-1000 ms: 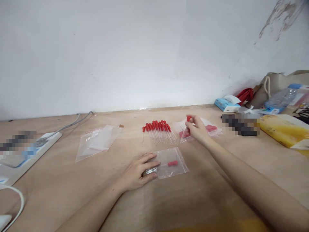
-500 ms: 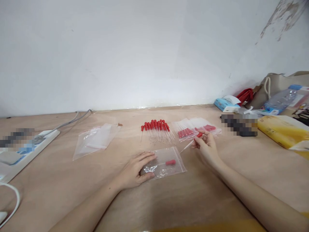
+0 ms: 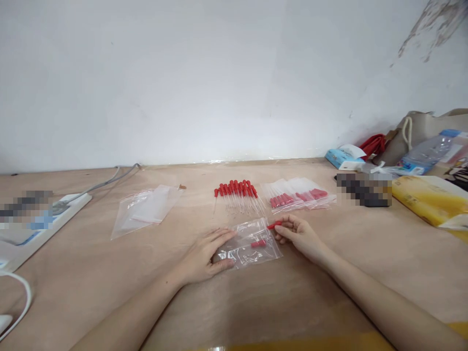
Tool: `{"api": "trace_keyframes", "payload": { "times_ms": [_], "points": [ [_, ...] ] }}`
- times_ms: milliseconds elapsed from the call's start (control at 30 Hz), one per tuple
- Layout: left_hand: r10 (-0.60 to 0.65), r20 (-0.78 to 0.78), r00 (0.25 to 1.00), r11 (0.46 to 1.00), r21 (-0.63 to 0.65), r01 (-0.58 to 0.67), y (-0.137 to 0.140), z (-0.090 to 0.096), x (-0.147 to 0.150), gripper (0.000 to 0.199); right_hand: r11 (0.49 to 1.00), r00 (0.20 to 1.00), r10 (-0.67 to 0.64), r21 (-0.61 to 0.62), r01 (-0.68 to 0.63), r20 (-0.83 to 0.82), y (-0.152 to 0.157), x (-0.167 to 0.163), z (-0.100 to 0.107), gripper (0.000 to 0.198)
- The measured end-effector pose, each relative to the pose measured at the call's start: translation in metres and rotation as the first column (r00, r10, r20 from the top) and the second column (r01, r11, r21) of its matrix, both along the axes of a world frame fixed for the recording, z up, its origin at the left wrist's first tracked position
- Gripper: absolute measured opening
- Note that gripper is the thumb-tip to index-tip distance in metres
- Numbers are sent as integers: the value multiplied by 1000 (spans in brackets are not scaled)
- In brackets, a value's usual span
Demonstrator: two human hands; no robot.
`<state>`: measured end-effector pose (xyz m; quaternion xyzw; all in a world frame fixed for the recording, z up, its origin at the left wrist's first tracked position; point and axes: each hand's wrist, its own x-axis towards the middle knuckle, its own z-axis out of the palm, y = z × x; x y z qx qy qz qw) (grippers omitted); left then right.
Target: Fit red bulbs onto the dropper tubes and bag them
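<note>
A clear zip bag [image 3: 243, 256] lies flat on the table with one red-bulbed dropper [image 3: 258, 243] inside. My left hand [image 3: 210, 256] rests on the bag's left end, thumb and fingers spread apart. At the bag's right, open-looking end, my right hand [image 3: 298, 236] pinches a second dropper by its red rubber bulb [image 3: 274, 225]. That dropper's thin stem points left over or into the bag; I cannot tell which. Behind the bag, several loose droppers [image 3: 237, 189] lie in a fanned row, bulbs toward the wall. Filled bags of droppers [image 3: 296, 195] overlap to their right.
Flat clear bags [image 3: 146, 207] lie at left, near a white power strip [image 3: 69, 222] with grey cable. Toward the right are a dark blurred object [image 3: 365, 190], a yellow packet [image 3: 427, 197], a blue tissue pack [image 3: 343, 158] and a plastic bottle [image 3: 427, 151]. A wall closes the back.
My right hand has moved left and toward me, bringing the dropper from beside the filled bags to the zip bag's right end. My left hand stays in place on the bag.
</note>
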<state>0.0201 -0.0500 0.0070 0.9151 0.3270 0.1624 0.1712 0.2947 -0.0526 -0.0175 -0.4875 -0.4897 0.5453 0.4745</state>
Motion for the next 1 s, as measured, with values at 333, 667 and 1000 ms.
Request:
{"api": "trace_keyframes", "payload": {
  "times_ms": [333,667,1000],
  "points": [
    [3,-1,1000,1000,6,-3,1,-2,0,56,900,787,102,280,-333,608,7,-6,-1,23],
    [-47,-37,998,999,-6,47,6,-7,-2,48,952,779,-95,285,-110,620,43,14,25,7],
    [-48,-70,996,999,-12,47,4,-3,-2,48,985,634,-172,127,116,754,117,-31,32,36]
  ]
}}
